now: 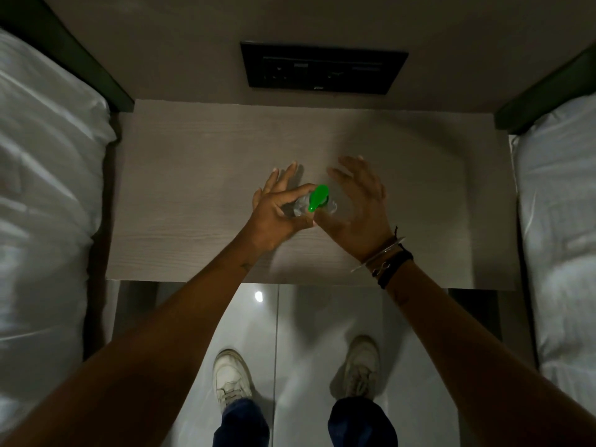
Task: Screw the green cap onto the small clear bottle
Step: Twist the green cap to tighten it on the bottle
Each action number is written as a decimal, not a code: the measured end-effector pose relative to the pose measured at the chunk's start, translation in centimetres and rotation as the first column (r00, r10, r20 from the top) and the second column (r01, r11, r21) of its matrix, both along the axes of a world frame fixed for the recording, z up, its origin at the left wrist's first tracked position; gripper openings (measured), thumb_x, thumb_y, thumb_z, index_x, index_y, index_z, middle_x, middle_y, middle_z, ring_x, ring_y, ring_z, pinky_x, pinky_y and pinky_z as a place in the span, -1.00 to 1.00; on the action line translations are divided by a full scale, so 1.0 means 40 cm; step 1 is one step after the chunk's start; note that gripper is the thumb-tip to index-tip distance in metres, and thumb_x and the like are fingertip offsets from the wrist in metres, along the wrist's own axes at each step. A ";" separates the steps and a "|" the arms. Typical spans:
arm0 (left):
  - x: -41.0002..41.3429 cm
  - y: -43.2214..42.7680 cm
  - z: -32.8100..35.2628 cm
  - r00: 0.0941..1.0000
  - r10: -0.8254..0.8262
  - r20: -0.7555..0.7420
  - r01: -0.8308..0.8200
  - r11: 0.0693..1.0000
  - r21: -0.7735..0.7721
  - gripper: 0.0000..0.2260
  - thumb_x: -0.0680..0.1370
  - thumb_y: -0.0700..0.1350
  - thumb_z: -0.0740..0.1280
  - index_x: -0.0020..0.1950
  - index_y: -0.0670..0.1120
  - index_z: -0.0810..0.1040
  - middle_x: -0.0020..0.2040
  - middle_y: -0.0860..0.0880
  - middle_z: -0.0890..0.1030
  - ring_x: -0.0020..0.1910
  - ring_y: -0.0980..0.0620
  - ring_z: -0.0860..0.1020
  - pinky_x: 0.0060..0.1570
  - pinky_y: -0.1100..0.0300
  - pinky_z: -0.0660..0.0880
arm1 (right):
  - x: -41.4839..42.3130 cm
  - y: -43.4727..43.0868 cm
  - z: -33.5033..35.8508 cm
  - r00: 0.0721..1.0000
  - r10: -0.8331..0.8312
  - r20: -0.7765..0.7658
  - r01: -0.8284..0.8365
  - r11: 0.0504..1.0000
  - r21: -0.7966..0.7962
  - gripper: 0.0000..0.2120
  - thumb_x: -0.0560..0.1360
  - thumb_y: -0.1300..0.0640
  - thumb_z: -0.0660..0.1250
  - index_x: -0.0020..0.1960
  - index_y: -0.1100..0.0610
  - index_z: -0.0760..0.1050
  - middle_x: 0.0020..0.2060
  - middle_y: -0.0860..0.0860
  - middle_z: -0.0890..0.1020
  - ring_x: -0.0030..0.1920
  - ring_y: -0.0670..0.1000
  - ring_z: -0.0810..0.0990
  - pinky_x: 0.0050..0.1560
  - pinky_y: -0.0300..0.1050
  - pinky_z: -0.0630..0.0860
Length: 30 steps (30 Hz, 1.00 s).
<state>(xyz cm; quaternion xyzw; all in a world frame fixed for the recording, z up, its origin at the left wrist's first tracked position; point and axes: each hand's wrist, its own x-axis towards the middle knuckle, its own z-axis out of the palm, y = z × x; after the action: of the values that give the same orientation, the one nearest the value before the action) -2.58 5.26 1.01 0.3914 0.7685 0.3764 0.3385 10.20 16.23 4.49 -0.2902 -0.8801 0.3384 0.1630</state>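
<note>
Fingers [292, 201] around upright bottle [301, 208], cap [318, 196] up

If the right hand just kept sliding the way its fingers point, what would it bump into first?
Probably nothing on the table: the right hand has fingers pointing up and away past the green cap, toward the wall and its dark socket panel. Depth is hard to judge.

The room is dim around me. My hands throw soft shadows across the tabletop [193, 195]. One bright glare spot shines on the glossy floor [258, 296]. Bedding [42, 175] at both edges looks smeared, and the wide lens bends my forearms outward.
</note>
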 end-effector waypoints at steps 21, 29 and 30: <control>-0.017 0.009 -0.022 0.999 -0.026 0.037 0.026 1.000 -0.001 -0.42 0.30 0.01 0.47 0.24 0.28 0.33 0.55 -0.08 0.10 0.53 -0.12 -0.09 0.42 -0.34 -0.05 | -0.002 -0.046 0.057 0.987 -0.047 0.155 0.019 0.984 0.175 -0.62 0.38 -0.08 0.32 0.09 0.13 0.56 0.38 0.17 0.42 0.43 0.18 0.28 0.33 0.32 0.26; -0.034 0.011 -0.020 0.987 -0.065 0.150 0.058 0.997 0.047 -0.49 0.22 0.13 0.42 0.13 0.41 0.39 0.55 -0.07 0.09 0.53 -0.11 -0.11 0.42 -0.36 -0.05 | -0.006 -0.050 0.058 0.980 -0.061 0.189 0.023 0.980 0.200 -0.56 0.39 -0.13 0.29 0.14 0.14 0.54 0.39 0.19 0.41 0.43 0.20 0.28 0.33 0.32 0.26; -0.034 0.011 -0.023 0.986 -0.059 0.156 0.053 0.998 0.042 -0.47 0.25 0.08 0.45 0.16 0.37 0.39 0.55 -0.07 0.10 0.53 -0.11 -0.11 0.43 -0.35 -0.04 | -0.004 -0.052 0.058 0.980 -0.059 0.192 0.020 0.980 0.196 -0.55 0.39 -0.13 0.29 0.14 0.14 0.54 0.39 0.20 0.40 0.43 0.20 0.28 0.33 0.33 0.26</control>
<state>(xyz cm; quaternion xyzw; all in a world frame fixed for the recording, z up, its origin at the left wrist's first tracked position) -3.96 5.69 0.11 0.3883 0.7210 0.4110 0.4007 10.03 14.16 6.81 -0.3226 -0.9146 0.2179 0.1094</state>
